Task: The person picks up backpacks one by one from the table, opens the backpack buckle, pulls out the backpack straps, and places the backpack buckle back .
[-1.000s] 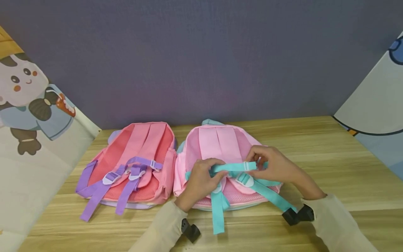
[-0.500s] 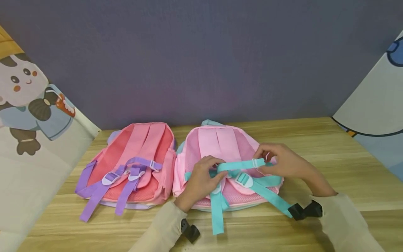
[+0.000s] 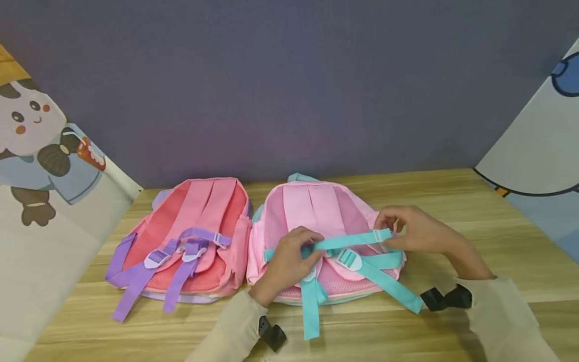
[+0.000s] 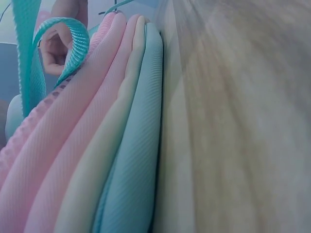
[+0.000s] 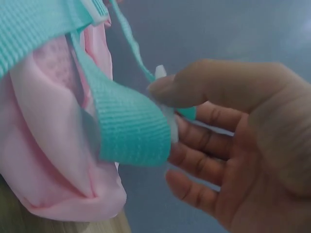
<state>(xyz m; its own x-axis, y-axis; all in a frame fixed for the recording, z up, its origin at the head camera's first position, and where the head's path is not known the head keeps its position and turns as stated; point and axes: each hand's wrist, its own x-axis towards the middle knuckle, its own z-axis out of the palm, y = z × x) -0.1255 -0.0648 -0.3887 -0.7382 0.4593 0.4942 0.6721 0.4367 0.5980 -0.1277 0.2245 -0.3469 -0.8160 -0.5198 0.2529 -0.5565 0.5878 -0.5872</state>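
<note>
A light pink backpack (image 3: 312,206) lies with its back panel and shoulder straps facing up. Across it runs a teal strap (image 3: 346,242), stretched between the two hands. The left hand (image 3: 286,261) grips the strap's left part between thumb and fingers. At the other end, the right hand (image 3: 418,230) pinches the strap at its white slider (image 3: 379,235). Close up in the right wrist view, the thumb presses the slider (image 5: 171,121) where the teal webbing (image 5: 133,128) loops. A white ladder-lock buckle (image 3: 350,259) sits below on another teal strap. The left wrist view mostly shows the bag's side (image 4: 131,145).
A coral backpack (image 3: 194,201) with purple straps (image 3: 135,291) lies directly to the left, nearly touching the pink one. Both are on a wood-grain table (image 3: 452,201) against a dark grey wall panel (image 3: 289,90). Loose teal strap ends (image 3: 310,311) hang toward the front.
The right hand has moved to the right with the white slider, and a longer stretch of teal strap shows between the hands. The left hand stays almost where it was.
</note>
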